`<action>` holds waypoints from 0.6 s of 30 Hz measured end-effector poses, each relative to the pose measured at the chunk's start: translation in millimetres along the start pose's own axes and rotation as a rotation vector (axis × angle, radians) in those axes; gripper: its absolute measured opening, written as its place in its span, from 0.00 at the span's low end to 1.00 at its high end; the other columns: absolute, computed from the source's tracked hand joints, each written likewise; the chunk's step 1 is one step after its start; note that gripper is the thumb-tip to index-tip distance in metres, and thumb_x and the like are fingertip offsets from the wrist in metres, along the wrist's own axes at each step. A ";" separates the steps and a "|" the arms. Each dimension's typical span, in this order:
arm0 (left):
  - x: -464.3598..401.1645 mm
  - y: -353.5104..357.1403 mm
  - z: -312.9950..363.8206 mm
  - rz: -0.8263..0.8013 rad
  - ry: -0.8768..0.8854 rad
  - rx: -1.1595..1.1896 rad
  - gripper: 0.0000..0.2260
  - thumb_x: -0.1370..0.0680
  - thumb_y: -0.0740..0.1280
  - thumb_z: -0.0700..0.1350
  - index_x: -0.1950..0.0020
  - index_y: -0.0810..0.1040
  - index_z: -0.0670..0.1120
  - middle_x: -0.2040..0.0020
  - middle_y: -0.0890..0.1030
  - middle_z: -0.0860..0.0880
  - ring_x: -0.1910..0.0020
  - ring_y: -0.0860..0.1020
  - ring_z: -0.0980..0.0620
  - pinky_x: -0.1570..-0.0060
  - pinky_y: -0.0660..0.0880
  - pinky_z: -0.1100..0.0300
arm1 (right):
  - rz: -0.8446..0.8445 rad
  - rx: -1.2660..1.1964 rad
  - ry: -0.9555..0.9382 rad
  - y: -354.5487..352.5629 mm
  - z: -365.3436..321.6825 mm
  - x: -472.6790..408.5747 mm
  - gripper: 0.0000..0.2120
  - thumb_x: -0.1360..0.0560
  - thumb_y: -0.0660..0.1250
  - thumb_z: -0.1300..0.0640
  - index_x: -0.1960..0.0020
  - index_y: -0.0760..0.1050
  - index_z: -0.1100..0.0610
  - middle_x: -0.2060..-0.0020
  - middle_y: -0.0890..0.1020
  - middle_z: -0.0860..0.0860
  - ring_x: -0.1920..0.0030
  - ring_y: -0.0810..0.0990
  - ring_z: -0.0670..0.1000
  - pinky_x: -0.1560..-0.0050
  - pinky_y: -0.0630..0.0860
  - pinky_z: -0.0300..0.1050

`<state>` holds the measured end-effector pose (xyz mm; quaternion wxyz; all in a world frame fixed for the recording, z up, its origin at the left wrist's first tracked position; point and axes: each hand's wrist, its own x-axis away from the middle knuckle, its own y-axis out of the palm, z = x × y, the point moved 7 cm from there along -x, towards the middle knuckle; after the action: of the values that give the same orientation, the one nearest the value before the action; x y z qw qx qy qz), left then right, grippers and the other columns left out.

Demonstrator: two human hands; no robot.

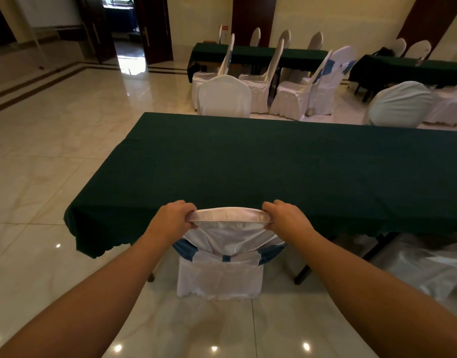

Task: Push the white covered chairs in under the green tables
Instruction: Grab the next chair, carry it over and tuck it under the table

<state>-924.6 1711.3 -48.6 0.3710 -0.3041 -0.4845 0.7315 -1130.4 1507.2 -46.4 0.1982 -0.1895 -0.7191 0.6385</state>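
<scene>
A white covered chair point(222, 244) with a blue sash stands right in front of me, its seat hidden under the near edge of the green table point(286, 166). My left hand point(174, 215) grips the left corner of the chair's top edge. My right hand point(285, 215) grips the right corner. Both arms are stretched forward. Another white covered chair point(428, 270) sits partly under the same table at the lower right.
Two white chairs point(223, 96) point(400, 104) stand along the table's far side. Behind them are several more covered chairs and two other green tables point(255, 54) point(408, 69). Glossy tiled floor point(49, 156) spreads to the left, toward an open doorway point(124, 29).
</scene>
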 end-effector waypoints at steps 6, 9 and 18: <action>3.6 -3.2 1.0 0.026 0.010 0.012 0.14 0.29 0.78 0.50 0.46 0.79 0.54 0.55 0.77 0.56 0.57 0.76 0.56 0.54 0.74 0.60 | 0.001 -0.020 0.024 2.9 0.8 1.0 0.17 0.27 0.75 0.49 0.42 0.71 0.44 0.54 0.75 0.46 0.58 0.74 0.48 0.57 0.72 0.44; 3.1 -1.6 1.8 -0.017 0.000 0.004 0.15 0.29 0.77 0.50 0.46 0.78 0.54 0.54 0.76 0.57 0.57 0.75 0.57 0.54 0.72 0.61 | -0.029 -0.034 0.050 3.6 1.5 0.6 0.20 0.28 0.76 0.48 0.41 0.70 0.44 0.51 0.76 0.47 0.56 0.74 0.48 0.55 0.72 0.44; -11.3 -2.8 46.6 -0.163 0.142 0.066 0.47 0.41 0.71 0.76 0.26 0.59 0.61 0.33 0.71 0.56 0.38 0.72 0.53 0.43 0.75 0.51 | -0.022 -0.205 0.145 -15.6 3.8 32.0 0.44 0.33 0.70 0.27 0.23 0.58 0.41 0.25 0.65 0.49 0.27 0.64 0.55 0.33 0.69 0.60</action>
<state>-955.3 1680.0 -28.9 0.4725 -0.3025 -0.4556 0.6912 -1159.9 1519.1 -30.0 0.2361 -0.2467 -0.7664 0.5441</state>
